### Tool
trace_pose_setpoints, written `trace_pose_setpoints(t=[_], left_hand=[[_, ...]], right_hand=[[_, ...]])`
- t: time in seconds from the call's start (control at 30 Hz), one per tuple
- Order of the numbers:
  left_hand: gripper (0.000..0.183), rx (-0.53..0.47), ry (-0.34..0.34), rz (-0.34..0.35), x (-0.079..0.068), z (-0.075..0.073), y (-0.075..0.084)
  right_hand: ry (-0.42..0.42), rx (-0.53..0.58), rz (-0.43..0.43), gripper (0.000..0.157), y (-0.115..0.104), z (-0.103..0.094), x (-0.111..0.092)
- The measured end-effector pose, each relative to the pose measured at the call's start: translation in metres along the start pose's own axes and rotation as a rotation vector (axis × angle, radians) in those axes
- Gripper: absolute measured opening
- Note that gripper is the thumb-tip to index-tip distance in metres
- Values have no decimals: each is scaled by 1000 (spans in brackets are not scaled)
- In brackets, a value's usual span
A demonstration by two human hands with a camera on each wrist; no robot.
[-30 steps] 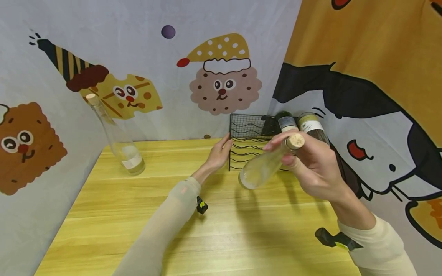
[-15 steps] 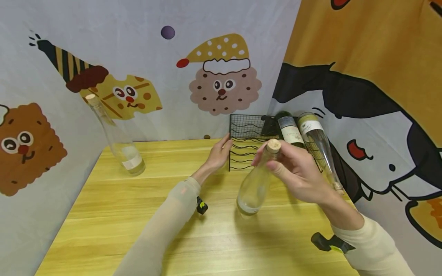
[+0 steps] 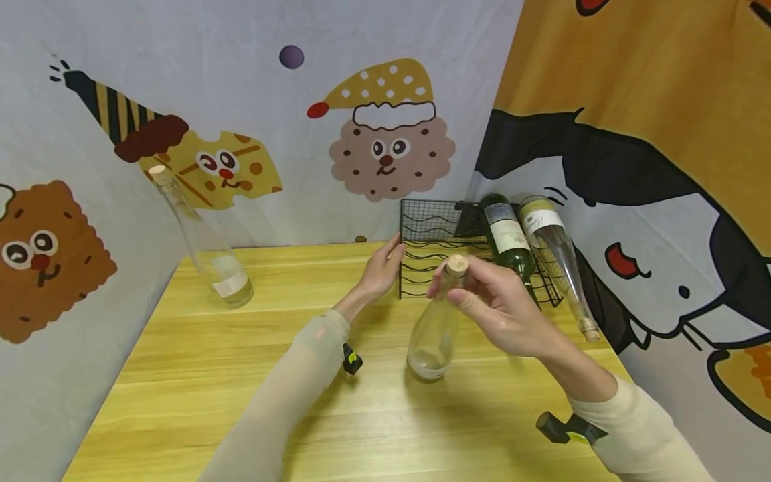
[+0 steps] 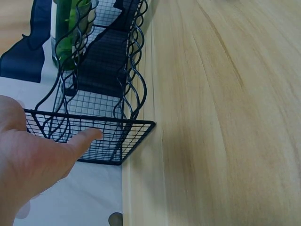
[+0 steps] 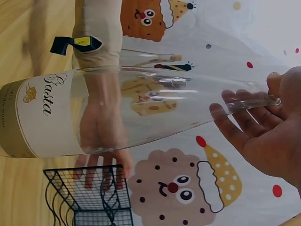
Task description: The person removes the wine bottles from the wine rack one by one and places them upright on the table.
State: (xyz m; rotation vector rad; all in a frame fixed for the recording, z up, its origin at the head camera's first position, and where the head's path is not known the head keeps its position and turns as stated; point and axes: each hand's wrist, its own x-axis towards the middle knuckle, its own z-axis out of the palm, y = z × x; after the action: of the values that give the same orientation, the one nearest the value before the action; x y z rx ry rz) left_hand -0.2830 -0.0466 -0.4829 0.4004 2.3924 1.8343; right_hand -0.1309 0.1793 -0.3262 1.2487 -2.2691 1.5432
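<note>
My right hand grips a clear glass bottle by its neck, just under the cork. The bottle stands nearly upright over the table in front of the rack; its label, with "Gasta" on it, shows in the right wrist view. My left hand rests with extended fingers against the left end panel of a black wire wine rack. In that rack a green wine bottle and a second clear bottle lie side by side at the right, necks toward me.
Another corked clear bottle stands at the back left of the wooden table. Behind the table hangs a cloth with cartoon prints, and it continues along the right side. The rack's left portion shows bare wavy wires.
My right hand has moved left and toward me with the clear bottle, which now stands more upright. The bottles in the rack have come into fuller view. My left hand stays put.
</note>
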Motion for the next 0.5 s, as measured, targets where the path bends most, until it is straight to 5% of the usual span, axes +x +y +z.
trace_pose_setpoints(t=[0.5], left_hand=[[67, 5, 3, -13, 1, 0, 0]], right_hand=[[24, 31, -45, 18, 19, 10, -3]])
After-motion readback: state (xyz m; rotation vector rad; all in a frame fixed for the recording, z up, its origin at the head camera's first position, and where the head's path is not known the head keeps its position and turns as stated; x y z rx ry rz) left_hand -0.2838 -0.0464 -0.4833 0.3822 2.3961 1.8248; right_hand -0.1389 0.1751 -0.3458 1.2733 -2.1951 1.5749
